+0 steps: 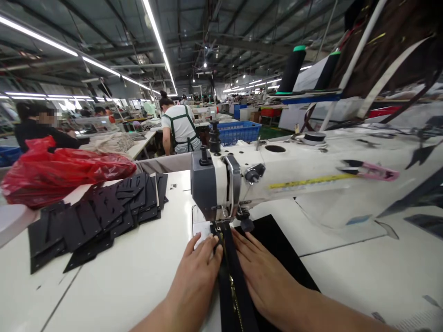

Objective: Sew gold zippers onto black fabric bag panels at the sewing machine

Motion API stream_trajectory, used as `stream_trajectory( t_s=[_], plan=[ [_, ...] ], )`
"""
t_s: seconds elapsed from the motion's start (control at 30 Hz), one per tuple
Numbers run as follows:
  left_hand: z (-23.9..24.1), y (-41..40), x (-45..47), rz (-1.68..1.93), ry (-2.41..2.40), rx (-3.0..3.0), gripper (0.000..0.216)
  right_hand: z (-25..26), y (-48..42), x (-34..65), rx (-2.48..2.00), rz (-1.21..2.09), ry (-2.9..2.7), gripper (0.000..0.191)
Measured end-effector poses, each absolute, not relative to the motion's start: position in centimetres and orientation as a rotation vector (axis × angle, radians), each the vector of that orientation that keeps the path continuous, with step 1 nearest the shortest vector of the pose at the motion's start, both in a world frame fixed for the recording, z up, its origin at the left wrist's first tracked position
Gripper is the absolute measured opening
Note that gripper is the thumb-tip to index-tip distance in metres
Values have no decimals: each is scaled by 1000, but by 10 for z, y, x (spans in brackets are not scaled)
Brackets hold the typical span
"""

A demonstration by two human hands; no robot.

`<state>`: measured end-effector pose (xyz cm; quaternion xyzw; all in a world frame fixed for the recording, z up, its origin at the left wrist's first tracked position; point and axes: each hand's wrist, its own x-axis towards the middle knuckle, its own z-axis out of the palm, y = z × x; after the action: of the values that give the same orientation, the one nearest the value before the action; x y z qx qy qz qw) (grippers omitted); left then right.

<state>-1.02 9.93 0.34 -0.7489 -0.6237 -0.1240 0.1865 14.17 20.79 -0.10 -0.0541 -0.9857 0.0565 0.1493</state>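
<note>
A black zipper with gold-coloured teeth runs lengthwise under the needle area of a white sewing machine. Beneath and to its right lies a black fabric panel. My left hand is at the zipper's left edge, just in front of the presser foot, its fingers bent and the thumb and fingertips closed on the tape. Flat along the right side rests my right hand, fingers stretched out and pressing on the black material. The fabric directly below my right palm is hidden.
Overlapping black cut pieces lie on the left of the white table, near a red plastic bag. Pink-handled thread snips sit on the machine arm. Thread cones stand behind. Other people work beyond, near a blue crate.
</note>
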Motion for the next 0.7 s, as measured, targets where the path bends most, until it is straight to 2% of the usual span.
stream_trajectory(
  t_s=[0.33,0.53,0.7],
  plan=[
    [1,106,-17,-406,-1716,-2115,40,2,214,138,-86,60,-2830,56],
    [-1,105,-15,-389,-1713,-2099,43,-5,213,141,-148,129,-2759,57],
    [-4,105,-16,-364,-1720,-2123,37,-7,213,143,-175,196,-2770,55]
  ],
)
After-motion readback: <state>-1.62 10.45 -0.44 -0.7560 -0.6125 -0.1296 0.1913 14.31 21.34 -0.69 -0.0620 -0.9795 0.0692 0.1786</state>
